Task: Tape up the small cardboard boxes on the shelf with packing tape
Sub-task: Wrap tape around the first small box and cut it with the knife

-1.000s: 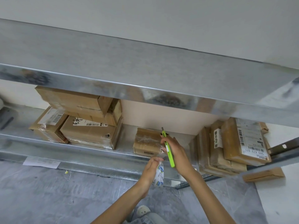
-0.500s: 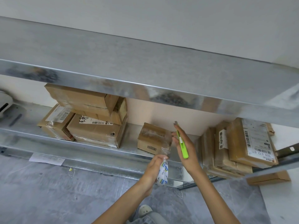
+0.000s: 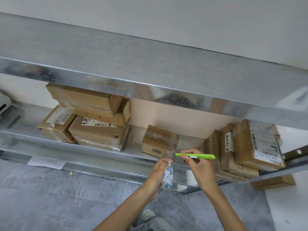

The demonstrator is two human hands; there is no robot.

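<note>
Right hand: closed around a green knife, gripped near the middle of the handle. The knife lies level, long axis running left to right across the view, tip pointing left toward the strip of tape.

Left hand: clenched on a roll of tape, held on edge just in front of the shelf. A clear strip of tape runs from the roll up to the small box; the knife tip sits right at this strip, contact too fine to tell.

Small box: stands alone in the middle of the shelf, turned at an angle, barcode face toward the front edge. Glossy tape already crosses its top and right corner.

Progress, as judged: this box is taped, the strip not yet cut free of the roll. Cutting looks to be the step in hand.

Left stack of boxes: several boxes, some shiny with tape; whether any still need sealing is unclear.

Right stack of parcels: leaning, labelled, apparently wrapped.
</note>
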